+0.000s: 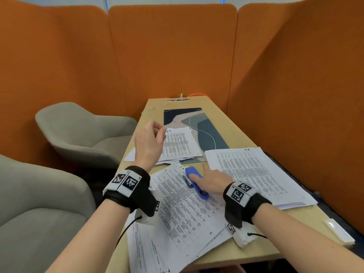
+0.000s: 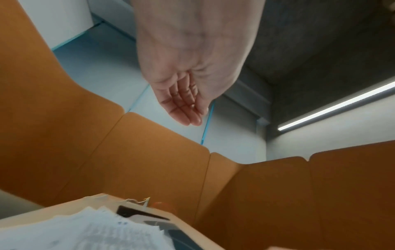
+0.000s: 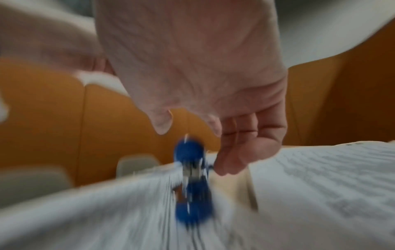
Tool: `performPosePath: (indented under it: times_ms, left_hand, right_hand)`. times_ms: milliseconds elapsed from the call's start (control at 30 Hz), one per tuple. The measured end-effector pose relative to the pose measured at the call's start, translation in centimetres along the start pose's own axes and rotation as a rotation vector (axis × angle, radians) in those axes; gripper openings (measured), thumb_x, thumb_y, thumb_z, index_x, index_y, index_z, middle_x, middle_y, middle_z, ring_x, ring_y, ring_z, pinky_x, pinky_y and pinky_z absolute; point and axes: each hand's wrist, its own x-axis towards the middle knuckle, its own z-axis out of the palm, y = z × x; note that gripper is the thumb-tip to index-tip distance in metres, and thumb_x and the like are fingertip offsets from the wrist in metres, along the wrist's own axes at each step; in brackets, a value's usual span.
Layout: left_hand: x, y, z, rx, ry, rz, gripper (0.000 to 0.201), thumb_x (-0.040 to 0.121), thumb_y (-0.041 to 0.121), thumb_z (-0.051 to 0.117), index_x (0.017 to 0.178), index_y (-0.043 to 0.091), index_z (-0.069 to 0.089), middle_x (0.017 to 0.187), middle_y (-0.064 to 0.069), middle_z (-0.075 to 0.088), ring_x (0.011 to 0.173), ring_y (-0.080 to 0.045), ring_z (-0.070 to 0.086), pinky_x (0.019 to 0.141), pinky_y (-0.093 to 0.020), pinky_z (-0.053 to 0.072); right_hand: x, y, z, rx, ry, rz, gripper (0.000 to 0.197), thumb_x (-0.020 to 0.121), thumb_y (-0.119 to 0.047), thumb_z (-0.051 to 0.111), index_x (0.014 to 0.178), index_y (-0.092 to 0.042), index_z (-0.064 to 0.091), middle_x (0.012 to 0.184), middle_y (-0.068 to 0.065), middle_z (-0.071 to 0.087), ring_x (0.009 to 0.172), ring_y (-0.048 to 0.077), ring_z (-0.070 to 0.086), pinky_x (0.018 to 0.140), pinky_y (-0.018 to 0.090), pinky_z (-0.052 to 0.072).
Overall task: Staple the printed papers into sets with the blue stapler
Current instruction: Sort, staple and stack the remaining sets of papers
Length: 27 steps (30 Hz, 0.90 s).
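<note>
Stapling is best done with the blue stapler (image 1: 194, 181) seated squarely over the top corner of the near paper set (image 1: 183, 211), on which it lies. The right hand (image 1: 211, 181) rests on it, fingers relaxed over its top, not clasped. The left hand (image 1: 149, 143) hovers above the far stack (image 1: 178, 144), loosely curled and holding nothing; it should be lowered to pin the sheets flat before pressing.

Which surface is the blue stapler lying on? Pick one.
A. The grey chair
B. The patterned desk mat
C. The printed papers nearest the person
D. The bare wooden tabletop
C: in the head view the blue stapler lies on the printed papers nearest the person, with the right hand at it.
</note>
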Motion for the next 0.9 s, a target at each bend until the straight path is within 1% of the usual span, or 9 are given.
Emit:
performPosePath:
  times_ms: [100,133,200,267,367,467,667,800,900]
  left_hand:
    - [-1.6,3.7,1.8,-0.197,0.032,0.055,0.010,0.091,0.019,0.063,0.083,0.017,0.059,0.068,0.005,0.065,0.067,-0.014,0.067,0.067,-0.034,0.056]
    - [-2.4,4.9,2.7,-0.283,0.024,0.058,0.009,0.091,0.019,0.063,0.083,0.016,0.060,0.068,0.006,0.065,0.066,-0.012,0.066,0.066,-0.031,0.057]
    - [-4.2,7.8,4.9,-0.460,-0.014,0.060,0.007,0.091,0.017,0.063,0.085,0.013,0.061,0.070,0.005,0.066,0.066,-0.009,0.065,0.065,-0.025,0.056]
    - [-6.6,11.0,7.6,-0.592,-0.089,0.068,0.008,0.092,0.018,0.062,0.084,0.015,0.060,0.072,0.004,0.066,0.067,-0.009,0.064,0.064,-0.021,0.055]
    - [-11.4,16.1,12.5,-0.686,-0.253,0.077,0.012,0.092,0.023,0.062,0.080,0.021,0.058,0.069,0.007,0.062,0.065,-0.006,0.060,0.062,-0.016,0.050]
    - [-17.2,20.6,17.6,-0.702,-0.469,0.108,0.013,0.092,0.026,0.061,0.081,0.018,0.060,0.067,0.011,0.058,0.064,-0.003,0.055,0.059,-0.011,0.045]
    - [-29.4,25.1,27.9,-0.568,-0.965,0.110,0.016,0.093,0.023,0.059,0.083,0.012,0.065,0.066,0.006,0.059,0.060,-0.006,0.052,0.061,-0.023,0.044]
    - [-34.6,23.9,34.7,-0.235,-1.195,0.061,0.012,0.092,0.019,0.058,0.089,0.010,0.065,0.090,-0.009,0.069,0.088,-0.026,0.063,0.080,-0.037,0.050]
    - [-34.9,21.6,38.4,-0.034,-1.237,-0.008,0.013,0.088,0.008,0.056,0.090,0.010,0.068,0.100,-0.014,0.069,0.098,-0.033,0.063,0.084,-0.039,0.051]
  right_hand:
    - [-2.7,2.8,-3.3,0.199,0.149,-0.022,0.072,0.093,-0.062,0.034,0.151,-0.025,0.014,0.125,0.007,0.060,0.110,0.027,0.058,0.093,0.039,0.043]
    - [-4.0,4.1,-4.7,0.274,0.207,-0.036,0.069,0.094,-0.058,0.037,0.151,-0.026,0.016,0.110,0.003,0.064,0.098,0.022,0.060,0.088,0.037,0.045]
    - [-6.9,7.3,-7.6,0.391,0.323,-0.045,0.059,0.097,-0.048,0.041,0.148,-0.027,0.022,0.083,-0.005,0.058,0.073,0.015,0.056,0.070,0.032,0.047]
    - [-9.8,11.0,-10.2,0.450,0.440,0.000,0.051,0.098,-0.042,0.042,0.145,-0.027,0.029,0.085,-0.003,0.058,0.073,0.014,0.056,0.063,0.028,0.047]
    - [-14.1,16.7,-13.3,0.507,0.597,0.087,0.043,0.099,-0.039,0.041,0.140,-0.027,0.038,0.096,0.003,0.060,0.082,0.015,0.059,0.064,0.026,0.049]
    - [-18.4,22.1,-15.0,0.512,0.723,0.174,0.036,0.100,-0.038,0.040,0.134,-0.026,0.044,0.098,0.001,0.061,0.085,0.016,0.061,0.063,0.024,0.050]
    - [-24.9,31.6,-14.8,0.558,0.825,0.343,0.032,0.101,-0.032,0.039,0.129,-0.022,0.052,0.098,0.005,0.061,0.078,0.015,0.059,0.063,0.027,0.049]
    - [-27.3,36.6,-12.8,0.627,0.802,0.427,0.028,0.101,-0.030,0.041,0.123,-0.023,0.056,0.097,0.007,0.061,0.077,0.016,0.059,0.063,0.029,0.049]
    - [-28.4,38.9,-11.3,0.660,0.778,0.435,0.026,0.101,-0.028,0.041,0.119,-0.023,0.059,0.092,0.006,0.062,0.077,0.017,0.059,0.063,0.031,0.049]
